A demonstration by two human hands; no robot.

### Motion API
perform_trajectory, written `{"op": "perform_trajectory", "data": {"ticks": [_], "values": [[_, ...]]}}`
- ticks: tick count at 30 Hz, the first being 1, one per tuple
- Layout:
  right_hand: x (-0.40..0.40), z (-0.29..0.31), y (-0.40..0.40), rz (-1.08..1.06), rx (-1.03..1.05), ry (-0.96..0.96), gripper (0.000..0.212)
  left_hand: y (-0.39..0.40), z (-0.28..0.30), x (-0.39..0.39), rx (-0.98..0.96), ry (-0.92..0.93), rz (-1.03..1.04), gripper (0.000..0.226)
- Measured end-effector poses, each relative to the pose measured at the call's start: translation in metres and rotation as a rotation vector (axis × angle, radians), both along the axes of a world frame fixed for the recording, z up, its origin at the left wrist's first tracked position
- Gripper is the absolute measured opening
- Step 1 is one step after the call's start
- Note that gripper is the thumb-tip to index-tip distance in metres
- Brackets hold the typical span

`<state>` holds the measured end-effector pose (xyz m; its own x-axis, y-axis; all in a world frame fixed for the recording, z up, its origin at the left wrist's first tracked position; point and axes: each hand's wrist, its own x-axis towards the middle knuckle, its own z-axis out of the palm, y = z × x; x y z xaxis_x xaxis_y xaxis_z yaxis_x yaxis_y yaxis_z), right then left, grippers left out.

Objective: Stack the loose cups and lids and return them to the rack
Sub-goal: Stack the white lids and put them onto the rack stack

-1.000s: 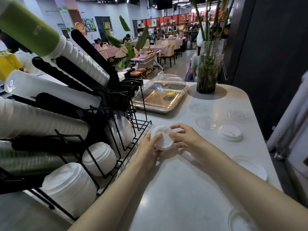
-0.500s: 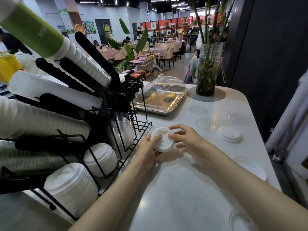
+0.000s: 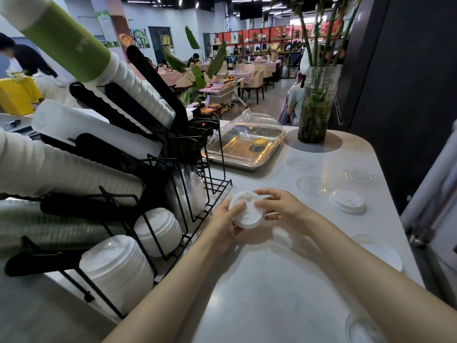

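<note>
Both hands hold a small stack of white lids (image 3: 248, 211) just above the white counter (image 3: 259, 280), beside the black wire rack (image 3: 158, 194). My left hand (image 3: 223, 222) cups the stack from below with the thumb on top. My right hand (image 3: 284, 207) pinches its right edge. Another white lid (image 3: 348, 201) lies on the counter to the right. Clear lids lie flat at the back (image 3: 300, 164), in the middle (image 3: 312, 185), at the far right (image 3: 359, 175) and at the bottom right (image 3: 363, 328). A larger white lid (image 3: 379, 251) sits near the right edge.
The rack holds stacked white lids (image 3: 118, 268), (image 3: 158, 229), clear dome lids (image 3: 188, 194) and long sleeves of cups (image 3: 61, 169). A covered tray with a tart (image 3: 244, 142) and a glass vase of stems (image 3: 317, 105) stand at the back. The counter edge runs along the right.
The white lid stack has tilted slightly in my hands and both hands sit much as before. The camera shifted a little.
</note>
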<state>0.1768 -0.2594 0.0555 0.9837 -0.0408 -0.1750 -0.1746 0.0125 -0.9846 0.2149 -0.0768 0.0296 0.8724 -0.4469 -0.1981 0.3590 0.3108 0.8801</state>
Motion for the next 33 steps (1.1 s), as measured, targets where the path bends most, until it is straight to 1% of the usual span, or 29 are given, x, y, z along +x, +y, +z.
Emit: {"op": "perform_trajectory", "data": {"ticks": [3,8,14,16,19,21,23,28,30,33], "values": [[-0.001,-0.002,0.009,0.038,0.064,0.035,0.037,0.007,0.001,-0.007,0.015,-0.032,0.011,0.036],[-0.010,-0.005,0.025,0.083,0.079,-0.006,0.037,0.022,0.000,-0.023,0.017,-0.046,0.042,0.041],[-0.035,-0.007,0.042,0.125,0.132,-0.013,0.042,0.044,0.003,-0.054,-0.042,-0.102,-0.045,0.035],[-0.044,-0.007,0.048,0.137,0.152,-0.013,0.042,0.052,0.003,-0.063,-0.036,-0.110,-0.036,0.033],[-0.059,-0.007,0.058,0.147,0.168,-0.006,0.045,0.064,0.005,-0.078,-0.012,-0.113,-0.018,0.037],[-0.071,-0.011,0.068,0.142,0.200,0.018,0.051,0.075,0.004,-0.087,0.009,-0.147,-0.006,0.026],[-0.086,-0.016,0.079,0.127,0.229,0.049,0.054,0.087,0.005,-0.099,0.009,-0.131,0.005,0.023],[-0.123,-0.018,0.109,0.138,0.259,0.074,0.048,0.115,0.003,-0.136,0.004,-0.045,0.035,0.030],[-0.137,-0.014,0.120,0.125,0.256,0.079,0.047,0.125,0.005,-0.149,0.001,-0.041,0.040,0.030],[-0.159,-0.011,0.138,0.114,0.230,0.070,0.046,0.142,0.007,-0.170,-0.068,-0.006,0.052,0.046]]}}
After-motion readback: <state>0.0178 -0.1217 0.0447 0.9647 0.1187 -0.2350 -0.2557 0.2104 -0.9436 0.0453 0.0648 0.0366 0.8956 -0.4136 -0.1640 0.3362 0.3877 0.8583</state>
